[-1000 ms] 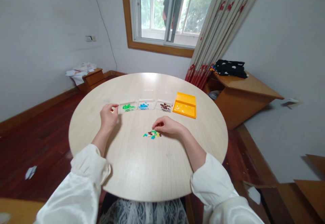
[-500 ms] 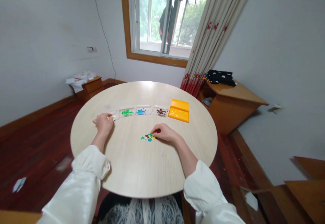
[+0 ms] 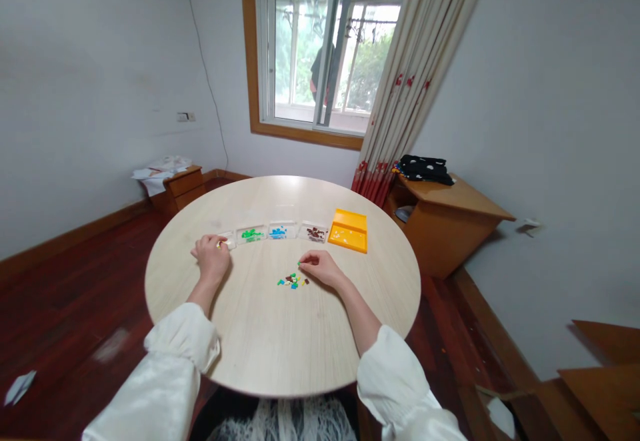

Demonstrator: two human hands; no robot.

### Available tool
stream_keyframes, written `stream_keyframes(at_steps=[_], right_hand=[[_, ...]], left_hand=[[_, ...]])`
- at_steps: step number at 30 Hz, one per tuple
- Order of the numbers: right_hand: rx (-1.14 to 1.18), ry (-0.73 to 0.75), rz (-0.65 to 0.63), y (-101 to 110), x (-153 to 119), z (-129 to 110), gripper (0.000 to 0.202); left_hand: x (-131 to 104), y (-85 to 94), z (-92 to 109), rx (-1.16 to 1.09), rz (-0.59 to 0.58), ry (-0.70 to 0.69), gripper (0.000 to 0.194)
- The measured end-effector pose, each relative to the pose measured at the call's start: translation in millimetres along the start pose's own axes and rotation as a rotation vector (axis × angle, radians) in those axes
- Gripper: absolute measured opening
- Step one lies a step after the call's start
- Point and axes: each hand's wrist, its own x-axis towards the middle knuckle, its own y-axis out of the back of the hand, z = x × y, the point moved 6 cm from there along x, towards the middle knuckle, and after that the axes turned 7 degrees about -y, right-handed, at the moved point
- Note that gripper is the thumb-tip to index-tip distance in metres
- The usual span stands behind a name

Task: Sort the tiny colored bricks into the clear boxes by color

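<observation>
My right hand point(image 3: 323, 267) pinches a small green piece point(image 3: 299, 264) just above a loose pile of small mixed pieces point(image 3: 293, 281), in green, blue, brown, yellow and white. My left hand point(image 3: 212, 255) is at the leftmost clear box point(image 3: 231, 239), its fingers closed at the box's near left side; a bit of yellow shows at the fingertips, too small to name. Right of that box stand a clear box with green pieces point(image 3: 251, 235), one with blue pieces point(image 3: 281, 231) and one with brown pieces point(image 3: 315, 233). An open yellow case point(image 3: 350, 229) holds several pale pieces.
All of this rests on a round pale table point(image 3: 280, 347). Behind it are a window and a curtain point(image 3: 395, 94). A wooden cabinet point(image 3: 445, 227) with dark cloth on top stands at the right, a small drawer unit point(image 3: 185, 187) with papers at the left.
My right hand has lifted slightly off the pile with a green piece now showing at its fingertips. My left hand stays by the leftmost box. The view has tilted up a little.
</observation>
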Motion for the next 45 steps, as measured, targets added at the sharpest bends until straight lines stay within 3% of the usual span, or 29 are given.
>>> stream_keyframes(at_steps=[4,9,15,23,35,45], right_hand=[[0.089,0.003,0.063,2,4,5,0.022],[0.124,0.031,0.085,0,4,6,0.027],[0.085,0.043,0.063,-2,3,6,0.027],[0.044,0.038,0.076,-1,2,11,0.028],[-0.031,0.064,0.164,1,1,19,0.028],[-0.051,0.066,0.141,-2,3,18,0.027]], left_hand=[[-8,-2.1,14,-0.056,-0.005,-0.052,0.021],[-25,-7.9,46,-0.236,-0.038,-0.209,0.019],[-50,-20.6,75,-0.42,-0.187,-0.306,0.02],[-65,-41.4,79,-0.484,-0.491,-0.277,0.021],[-77,-36.0,89,-0.582,-0.761,-0.418,0.027],[-84,-36.1,94,-0.536,-0.759,-0.434,0.019]])
